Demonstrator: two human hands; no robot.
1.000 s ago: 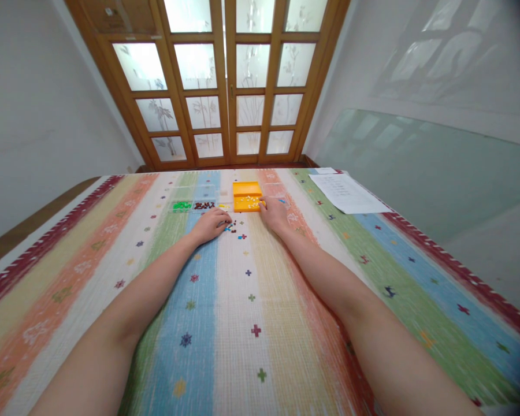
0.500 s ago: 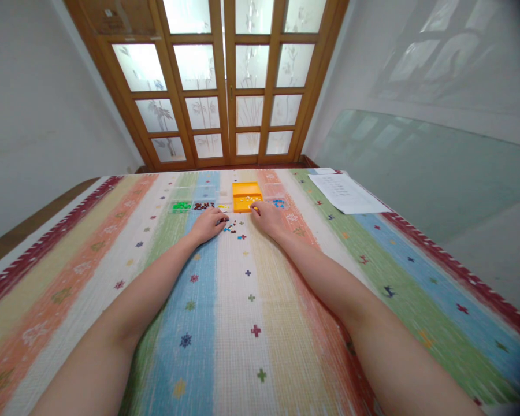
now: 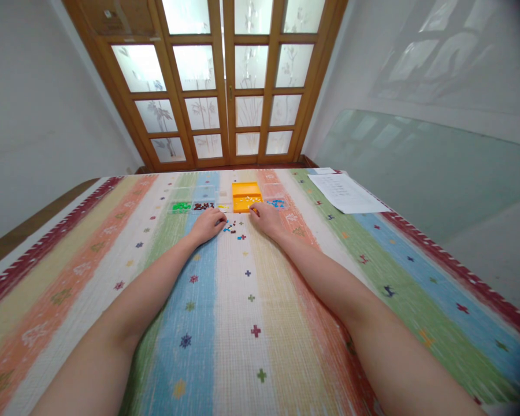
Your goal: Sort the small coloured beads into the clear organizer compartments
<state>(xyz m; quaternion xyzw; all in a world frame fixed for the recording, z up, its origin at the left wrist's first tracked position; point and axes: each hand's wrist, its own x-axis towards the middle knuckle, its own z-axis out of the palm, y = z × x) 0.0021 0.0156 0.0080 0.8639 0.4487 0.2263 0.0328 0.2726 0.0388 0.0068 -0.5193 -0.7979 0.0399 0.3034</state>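
Note:
My left hand [image 3: 208, 224] rests on the tablecloth with its fingers curled together. Beside its fingertips lie several tiny blue and dark red pieces [image 3: 233, 230]. At the front right corner of an orange box [image 3: 247, 189] is my right hand [image 3: 266, 218], thumb and fingers pinched. Anything in either hand is too small or hidden to make out. The box stands with its lid up, and small white pieces [image 3: 253, 200] lie inside. Blue pieces [image 3: 278, 203] show in a clear container just behind the right hand.
Left of the orange box, clear containers hold green pieces [image 3: 181, 206], dark brown pieces [image 3: 204, 205] and a few yellow pieces [image 3: 223, 207]. A written paper sheet [image 3: 346, 193] lies at the far right. A striped cloth [image 3: 238, 300] covers the table; glazed wooden doors [image 3: 225, 92] stand behind it.
My right hand has shifted very slightly left at the box corner. The left fingers have moved a little; the dark spot seen at their tips before is less visible.

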